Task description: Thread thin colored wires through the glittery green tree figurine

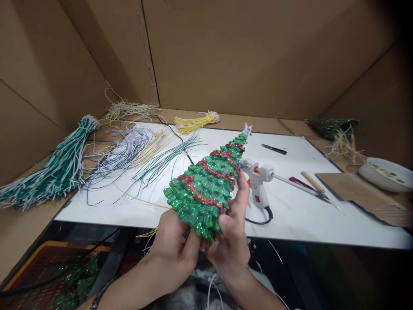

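A glittery green Christmas tree ornament (206, 181) with red garlands and a pale star (247, 128) on its tip is tilted in front of me, tip pointing away and to the right. My right hand (234, 228) grips its right side, thumb near the lower edge and a finger stretched along the side. At the base, my left hand (176, 241) is closed with its fingers curled under the rim; what they pinch there is hidden. Some thin white wire (213, 290) hangs below the hands. Just beyond the tree lies a white glue gun (260, 185).
Left on the white tabletop (300, 215) lie green-white wires (61, 159), clear-tipped wires (129, 146) and green wires (167, 157). Yellow wires (196, 122) lie behind. At right are a pen (273, 149), tweezers (319, 196), cardboard (351, 189) and a bowl (383, 174). An orange basket (48, 245) stands below left.
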`<state>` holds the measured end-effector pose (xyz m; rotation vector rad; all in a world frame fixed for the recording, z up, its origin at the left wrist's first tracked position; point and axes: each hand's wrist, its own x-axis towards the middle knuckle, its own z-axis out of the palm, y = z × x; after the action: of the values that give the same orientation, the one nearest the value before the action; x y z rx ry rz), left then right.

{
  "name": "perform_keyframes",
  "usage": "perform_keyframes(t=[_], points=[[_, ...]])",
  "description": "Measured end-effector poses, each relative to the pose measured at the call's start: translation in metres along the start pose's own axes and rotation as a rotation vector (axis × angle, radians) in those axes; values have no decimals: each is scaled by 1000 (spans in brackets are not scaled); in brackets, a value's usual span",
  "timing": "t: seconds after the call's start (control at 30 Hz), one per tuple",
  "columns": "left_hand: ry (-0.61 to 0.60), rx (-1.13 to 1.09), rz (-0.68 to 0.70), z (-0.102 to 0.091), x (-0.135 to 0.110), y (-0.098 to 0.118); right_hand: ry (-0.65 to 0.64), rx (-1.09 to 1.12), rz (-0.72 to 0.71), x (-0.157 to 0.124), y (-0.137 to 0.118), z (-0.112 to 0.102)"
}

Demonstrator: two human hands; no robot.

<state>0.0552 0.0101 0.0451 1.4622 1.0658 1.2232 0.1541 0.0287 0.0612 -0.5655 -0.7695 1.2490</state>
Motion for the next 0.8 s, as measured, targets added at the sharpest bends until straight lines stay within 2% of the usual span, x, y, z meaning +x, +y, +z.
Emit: perform_keyframes(t=[0.27, 0.53, 0.7, 0.8], points=[[48, -7, -5, 2, -1, -5, 35, 50, -33, 2, 2, 0], [-50, -152, -74, -8, 8, 6, 34, 27, 35, 6, -6, 2], [-56, -452, -191, -10, 9, 18, 20, -56, -1, 6, -13, 0], [-41, -618, -147, -5, 11, 19, 39, -150, 0, 6, -14, -3]])
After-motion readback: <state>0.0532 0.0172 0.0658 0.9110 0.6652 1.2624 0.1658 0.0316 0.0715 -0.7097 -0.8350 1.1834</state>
